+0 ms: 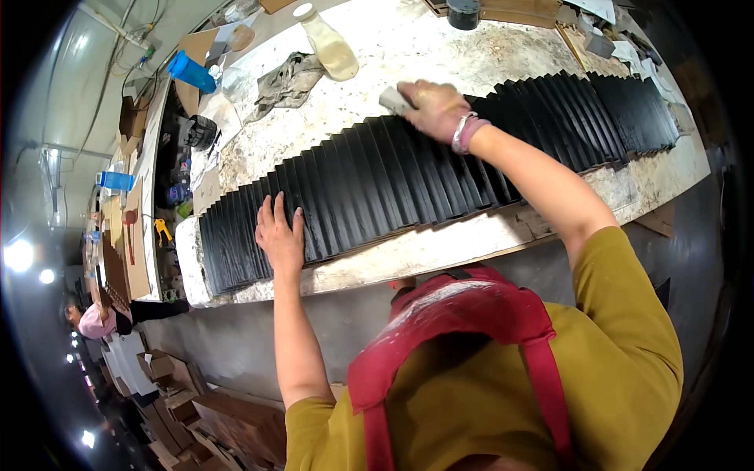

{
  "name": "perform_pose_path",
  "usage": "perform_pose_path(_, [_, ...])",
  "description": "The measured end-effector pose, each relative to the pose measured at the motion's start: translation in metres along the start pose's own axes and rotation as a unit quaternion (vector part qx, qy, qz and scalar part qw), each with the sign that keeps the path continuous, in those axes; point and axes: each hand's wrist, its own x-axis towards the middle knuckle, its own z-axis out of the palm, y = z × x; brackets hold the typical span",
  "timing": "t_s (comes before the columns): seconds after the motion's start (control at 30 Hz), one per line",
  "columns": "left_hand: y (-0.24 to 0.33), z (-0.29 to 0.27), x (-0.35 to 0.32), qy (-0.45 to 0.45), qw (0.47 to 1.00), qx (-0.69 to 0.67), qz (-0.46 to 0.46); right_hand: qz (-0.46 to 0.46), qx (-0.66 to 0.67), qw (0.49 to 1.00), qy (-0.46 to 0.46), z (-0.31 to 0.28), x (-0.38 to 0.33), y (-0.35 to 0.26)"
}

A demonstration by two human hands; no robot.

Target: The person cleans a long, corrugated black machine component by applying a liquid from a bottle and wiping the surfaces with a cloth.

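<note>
We see a long row of overlapping black slats (408,169) lying across the stained worktable (440,55). The left hand (281,235) rests flat on the row's left end, fingers spread, gripping nothing. The right hand (430,108) is closed around a small pale block (393,99), perhaps a sanding pad, pressed against the slats' far edge near the middle.

**Materials and surface finishes at the workbench**

Centre of frame: overlapping black slats (408,177), painted, with a low sheen and faint wood grain. Beneath them, a worktop (487,47), rough, stained and whitish. Upper centre: pale translucent plastic bottle (330,43); beside it a crumpled, soiled cloth rag (287,78). Upper left: glossy blue plastic bottle (191,72). Lower centre: red cloth apron (471,314), smeared white.
</note>
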Motion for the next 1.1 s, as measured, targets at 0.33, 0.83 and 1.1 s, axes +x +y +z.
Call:
perform_pose_path(0.33, [0.003, -0.002, -0.001, -0.001, 1.0, -0.022, -0.001, -0.013, -0.013, 1.0, 0.02, 0.003, -0.008, -0.024])
perform_pose_path(0.83, [-0.022, -0.018, -0.003, -0.008, 0.991, -0.133, 0.012, -0.043, 0.067, 0.996, -0.046, -0.053, -0.086, -0.049])
perform_pose_path(1.1, [-0.061, -0.009, -0.009, -0.009, 0.999, 0.023, -0.026, -0.015, -0.058, 0.998, -0.014, 0.042, 0.003, -0.068])
